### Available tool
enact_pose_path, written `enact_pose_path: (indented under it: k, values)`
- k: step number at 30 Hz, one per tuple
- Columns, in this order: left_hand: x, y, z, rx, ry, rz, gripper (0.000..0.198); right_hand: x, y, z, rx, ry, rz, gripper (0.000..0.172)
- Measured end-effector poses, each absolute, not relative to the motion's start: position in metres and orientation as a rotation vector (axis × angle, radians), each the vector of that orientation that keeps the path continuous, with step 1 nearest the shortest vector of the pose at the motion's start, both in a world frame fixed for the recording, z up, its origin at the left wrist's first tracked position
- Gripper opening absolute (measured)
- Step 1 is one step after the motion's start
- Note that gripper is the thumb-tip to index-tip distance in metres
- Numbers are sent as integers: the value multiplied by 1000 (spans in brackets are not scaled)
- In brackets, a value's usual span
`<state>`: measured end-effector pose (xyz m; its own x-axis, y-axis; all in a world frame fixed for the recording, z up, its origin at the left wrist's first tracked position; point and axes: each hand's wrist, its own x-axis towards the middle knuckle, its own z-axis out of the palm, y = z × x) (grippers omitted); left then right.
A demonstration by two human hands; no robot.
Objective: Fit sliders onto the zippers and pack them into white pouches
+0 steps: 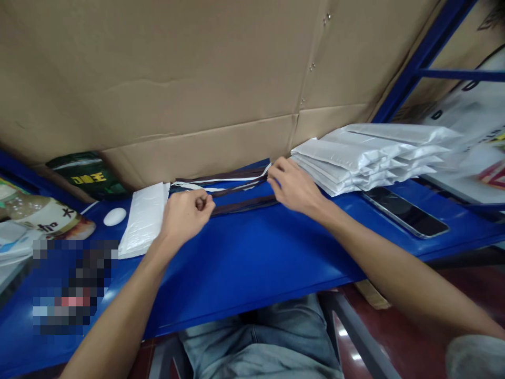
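A narrow dark brown strip [240, 188] stretches between my two hands over the blue tabletop. My left hand [183, 216] is closed, thumb and finger pressed together around something dark brown, which looks like the strip's left end. My right hand [295, 185] pinches near the other end, its fingers bent. More dark brown strips, some with white edges, lie behind; another brown strip [246, 204] rests flat nearer to me. Just left of my left hand lies a white padded packet [144, 218]. A stack of white padded packets [355, 155] stands beyond my right hand.
A phone [406, 210] lies on the blue table [252, 263] at right. At left are a white round object [114, 216], a dark green pouch [89, 176], a labelled jar [51, 216] and a blurred-out patch. Cardboard [177, 79] walls the back; a blue metal frame [418, 68] stands right.
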<state>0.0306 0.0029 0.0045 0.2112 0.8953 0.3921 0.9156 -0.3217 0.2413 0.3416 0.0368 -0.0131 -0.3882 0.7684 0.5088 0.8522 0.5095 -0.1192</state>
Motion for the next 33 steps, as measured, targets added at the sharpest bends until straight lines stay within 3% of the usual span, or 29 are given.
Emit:
enact_pose_path:
  k: [7,14,16,19,24,29,33]
  values:
    - [-45,24,17,-1730,-2138,-547,31,386,67,-12,-1441,-2120,-169,27]
    - [-72,24,15,-1684,-2305,-500,57,371,59,-15,-1375,-2095,-8,18]
    - [-63,24,12,-1738,-2269,-548,60,361,53,-17,-1301,-2088,156,23]
    - [-31,19,6,-2062,-2068,-610,41,344,42,-22,-1136,-2115,401,27]
    - [34,-1,-5,-2699,-1718,-533,47,316,21,-25,-890,-2165,669,18]
    - [58,-11,-17,-2879,-1514,-510,32,303,6,-25,-832,-2203,754,18]
    - [58,-11,-21,-2894,-1498,-535,34,302,6,-25,-893,-2190,738,21]
